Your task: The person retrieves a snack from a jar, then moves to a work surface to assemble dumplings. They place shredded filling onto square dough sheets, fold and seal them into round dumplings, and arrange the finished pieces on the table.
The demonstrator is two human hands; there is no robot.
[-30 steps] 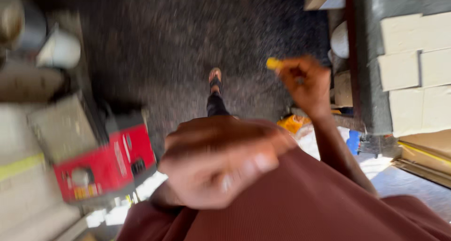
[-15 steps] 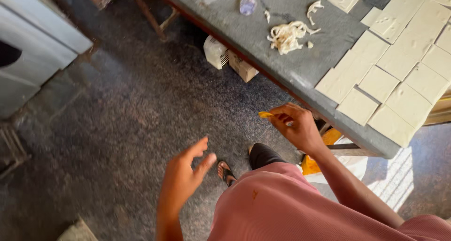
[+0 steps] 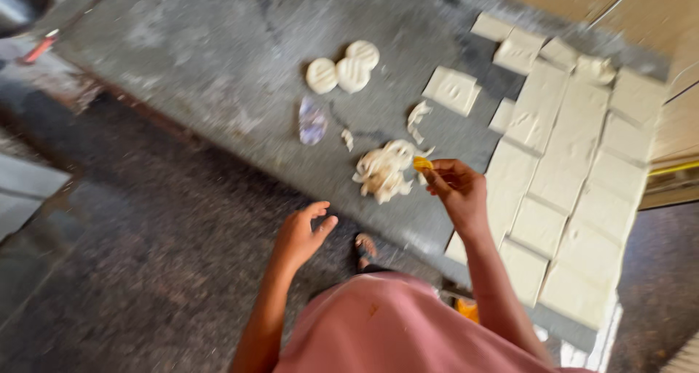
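A person in a pink garment stands at a grey stone worktable (image 3: 218, 45) that runs diagonally across the frame, seen from above. The right hand (image 3: 457, 191), just right of frame centre, has thumb and fingertips pinched on a small yellow-orange piece (image 3: 422, 163); its exact kind is too blurred to tell. The piece hangs just above the right edge of a heap of pale clay shavings (image 3: 386, 171) at mid-frame, close to the table's near edge.

The left hand (image 3: 300, 231), lower centre, is off the table over the dark speckled floor (image 3: 145, 256), holding nothing, fingers loosely apart w/ thumb spread.

Upper centre: three round ribbed clay discs (image 3: 342, 71), touching one another. Just below and left of them lies a small translucent wrapper (image 3: 312, 120). A lone square clay slab (image 3: 452, 90) sits upper right of the shavings; beyond it, rows of flat square clay slabs (image 3: 575, 169) lie edge to edge down the right side of the frame. A sandalled foot (image 3: 365, 249) shows at the table's edge, btw. the two arms.
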